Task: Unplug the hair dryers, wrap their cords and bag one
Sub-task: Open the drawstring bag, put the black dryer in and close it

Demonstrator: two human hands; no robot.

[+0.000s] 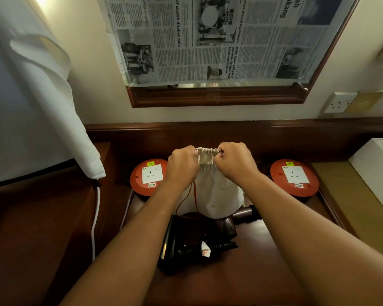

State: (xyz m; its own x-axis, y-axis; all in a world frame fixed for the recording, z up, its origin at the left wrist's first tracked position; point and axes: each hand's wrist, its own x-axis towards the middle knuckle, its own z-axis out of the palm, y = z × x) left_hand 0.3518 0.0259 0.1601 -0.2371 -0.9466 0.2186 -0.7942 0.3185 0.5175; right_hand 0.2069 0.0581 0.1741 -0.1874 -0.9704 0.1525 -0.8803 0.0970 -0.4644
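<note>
Both hands, left hand (182, 164) and right hand (236, 161), pinch the gathered mouth of the cloth bag (215, 193) with curled fingers. One dryer seems bagged. The black hair dryer (186, 241) lies near, on the bench (263, 272).

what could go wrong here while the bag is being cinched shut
The cloth bag stands upright with both hands, left hand and right hand, pulling at its gathered neck; it might topple onto the black hair dryer lying against it. The loose red drawstring could snag there.

I saw a dark wooden tabletop (263, 250) against a cream wall (93, 85), a newspaper-covered framed mirror (217, 96) above, and a wall socket (339, 102).
</note>
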